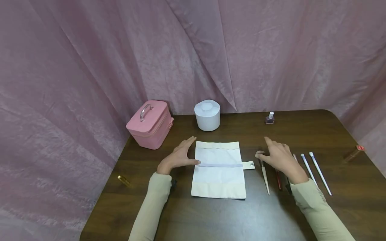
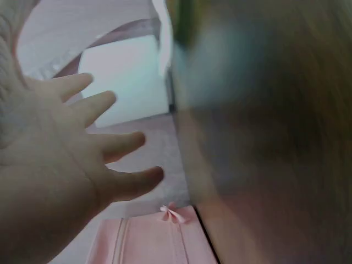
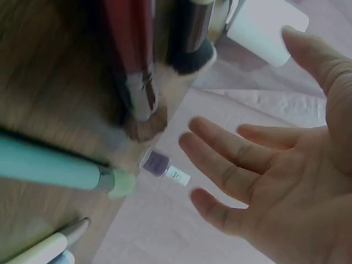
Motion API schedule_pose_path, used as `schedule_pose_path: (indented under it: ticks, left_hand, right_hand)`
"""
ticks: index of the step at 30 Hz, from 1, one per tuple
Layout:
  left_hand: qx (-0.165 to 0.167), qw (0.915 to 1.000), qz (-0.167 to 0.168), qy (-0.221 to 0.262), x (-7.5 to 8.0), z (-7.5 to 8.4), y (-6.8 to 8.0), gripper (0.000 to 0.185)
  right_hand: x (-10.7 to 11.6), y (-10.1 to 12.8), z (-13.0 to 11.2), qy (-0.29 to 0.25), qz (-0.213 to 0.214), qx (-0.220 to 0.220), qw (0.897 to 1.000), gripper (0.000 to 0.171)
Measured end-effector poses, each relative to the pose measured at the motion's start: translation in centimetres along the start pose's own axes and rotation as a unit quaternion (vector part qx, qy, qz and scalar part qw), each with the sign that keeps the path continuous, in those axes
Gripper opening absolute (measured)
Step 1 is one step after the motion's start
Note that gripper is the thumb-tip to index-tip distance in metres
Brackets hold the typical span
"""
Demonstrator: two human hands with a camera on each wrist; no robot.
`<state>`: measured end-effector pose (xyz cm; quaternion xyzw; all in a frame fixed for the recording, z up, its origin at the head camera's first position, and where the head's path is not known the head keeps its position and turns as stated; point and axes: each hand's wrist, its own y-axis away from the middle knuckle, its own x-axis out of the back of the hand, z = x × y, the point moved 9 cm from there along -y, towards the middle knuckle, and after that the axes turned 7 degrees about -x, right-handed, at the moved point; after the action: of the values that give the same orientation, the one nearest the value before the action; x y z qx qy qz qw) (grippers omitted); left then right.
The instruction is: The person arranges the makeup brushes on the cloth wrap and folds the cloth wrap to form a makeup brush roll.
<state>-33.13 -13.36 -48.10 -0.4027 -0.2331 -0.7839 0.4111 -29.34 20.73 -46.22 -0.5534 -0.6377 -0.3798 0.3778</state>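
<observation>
A cream cloth brush roll (image 1: 218,174) lies flat on the dark table, with a pale elastic band across its middle and a snap tab on its right. My left hand (image 1: 181,154) is open at the roll's left edge, its thumb against the cloth. My right hand (image 1: 275,154) is open with fingers spread over several makeup brushes (image 1: 266,179) to the right of the roll. It holds nothing. In the right wrist view my right hand (image 3: 247,165) shows its empty palm beside the brush heads (image 3: 140,104). In the left wrist view my left hand (image 2: 104,143) is spread and empty.
A pink cosmetic case (image 1: 150,124) stands at the back left, a white round container (image 1: 207,115) behind the roll and a nail polish bottle (image 1: 269,118) at the back right. White-handled brushes (image 1: 319,172), a lipstick (image 1: 354,153) and a small gold item (image 1: 123,180) lie about. Pink curtains surround the table.
</observation>
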Motion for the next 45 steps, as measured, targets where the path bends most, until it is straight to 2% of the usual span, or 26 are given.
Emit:
schedule_pose_path:
  ticks: [3,11,15,21,28,36,40,45]
  left_hand:
    - [0.004,0.9999,-0.011,0.005,-0.3,0.3,0.3,0.111]
    - [0.000,0.9988,-0.009,0.048,-0.8,1.5,0.9,0.111]
    - [0.000,0.9976,-0.022,0.066,-1.1,1.4,0.8,0.102]
    - [0.008,0.9960,-0.052,0.072,-1.8,0.7,0.4,0.094]
    - [0.024,0.9941,-0.078,0.072,-2.5,0.1,0.3,0.090]
    - [0.066,0.9931,-0.091,0.035,-3.1,-0.5,1.4,0.088]
    - [0.073,0.9924,-0.095,0.028,-3.5,-0.7,1.5,0.089]
    - [0.080,0.9917,-0.098,0.019,-3.8,-1.0,1.3,0.091]
  right_hand:
    - [-0.6,-0.1,-0.4,0.012,-0.013,-0.006,1.000,0.088]
    - [-1.4,0.1,-0.4,-0.003,-0.040,-0.051,0.998,0.078]
    - [-1.7,0.2,-0.3,-0.011,-0.046,-0.062,0.997,0.067]
    - [-1.8,0.2,-0.3,-0.015,-0.048,-0.077,0.996,0.063]
    - [-1.7,0.1,-0.2,-0.013,-0.052,-0.086,0.995,0.057]
    - [-2.3,0.0,-0.6,-0.008,-0.048,-0.069,0.996,0.035]
    - [-2.3,0.0,-0.8,-0.011,-0.050,-0.069,0.996,0.029]
    - [-2.4,0.1,-0.9,-0.025,-0.063,-0.073,0.995,0.013]
